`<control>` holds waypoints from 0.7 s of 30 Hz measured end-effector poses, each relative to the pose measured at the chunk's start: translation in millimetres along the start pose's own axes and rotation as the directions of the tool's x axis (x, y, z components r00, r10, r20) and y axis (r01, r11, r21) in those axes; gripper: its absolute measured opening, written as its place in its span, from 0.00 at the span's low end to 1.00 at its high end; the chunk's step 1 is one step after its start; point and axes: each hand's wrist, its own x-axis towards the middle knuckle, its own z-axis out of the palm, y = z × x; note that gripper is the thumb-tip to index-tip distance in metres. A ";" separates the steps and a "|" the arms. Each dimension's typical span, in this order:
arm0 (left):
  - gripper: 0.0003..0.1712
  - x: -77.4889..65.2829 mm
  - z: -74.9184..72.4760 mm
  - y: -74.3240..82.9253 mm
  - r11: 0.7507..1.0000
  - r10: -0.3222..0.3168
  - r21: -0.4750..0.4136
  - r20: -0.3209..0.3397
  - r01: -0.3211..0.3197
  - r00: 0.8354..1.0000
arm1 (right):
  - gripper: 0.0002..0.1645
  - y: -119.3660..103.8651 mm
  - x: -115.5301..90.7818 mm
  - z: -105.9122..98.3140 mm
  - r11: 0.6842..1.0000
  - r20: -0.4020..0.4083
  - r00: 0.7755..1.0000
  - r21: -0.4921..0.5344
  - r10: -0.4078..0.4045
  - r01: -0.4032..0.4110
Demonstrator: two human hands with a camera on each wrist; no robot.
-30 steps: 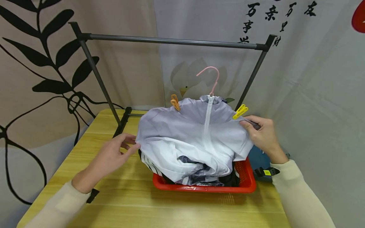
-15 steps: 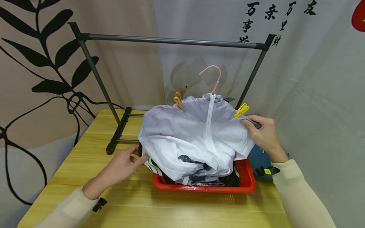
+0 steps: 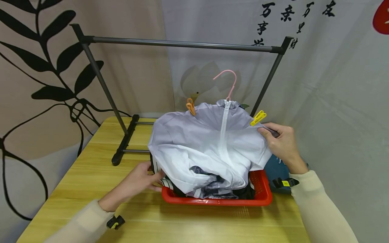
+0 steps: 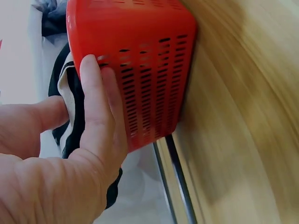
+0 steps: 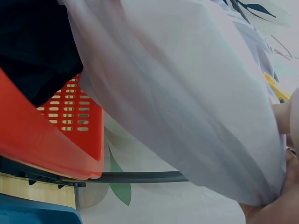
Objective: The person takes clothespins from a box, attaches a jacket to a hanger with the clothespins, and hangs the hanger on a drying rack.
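While it slumps in loose folds over the red basket point(image 3: 217, 202), the grey-to-white zipped jacket point(image 3: 194, 135) hangs about a pink hanger point(image 3: 232, 88), whose hook stands free above the collar. The cloth looks thin, light and pliant, probably smooth enough to slide; the zip point(image 3: 223, 131) should be its stiffest line. An orange clip point(image 3: 190, 106) and a yellow clip point(image 3: 258, 118) sit at the shoulders. The hanger's neck seems the surest hold for the whole—a pinch of fabric alone would likely let the rest sag.

Of the hands, the right hand point(image 3: 281, 140) pinches the jacket's edge just beyond the yellow clip; the left hand point(image 3: 141, 179) appears to pinch a dark striped garment point(image 4: 76, 102) between thumb and fingers, the fingers lying along the basket's perforated wall.

Outward, the dark rack point(image 3: 182, 43) stands behind on the wooden surface point(image 3: 152, 222)—a blue container point(image 3: 275, 172) lies beside the basket.
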 end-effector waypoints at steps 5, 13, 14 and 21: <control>0.29 3.6 2.6 -1.6 0.999 -0.020 -0.035 0.016 0.021 1.000 | 0.06 -0.8 -1.2 -0.9 1.000 0.002 1.000 -0.006 -0.006 0.006; 0.24 6.5 1.2 -2.0 0.995 -0.056 -0.085 0.044 0.060 0.997 | 0.07 -1.8 -1.7 0.1 1.000 0.007 1.000 -0.018 -0.022 0.023; 0.22 6.8 0.0 -2.4 0.994 -0.059 -0.091 0.049 0.064 0.997 | 0.07 -1.9 -1.7 0.4 1.000 0.008 1.000 -0.018 -0.023 0.024; 0.13 5.9 -14.3 -7.3 0.991 -0.083 -0.099 0.070 0.090 0.994 | 0.08 -4.3 -1.6 3.2 0.999 0.025 0.999 -0.010 -0.037 0.037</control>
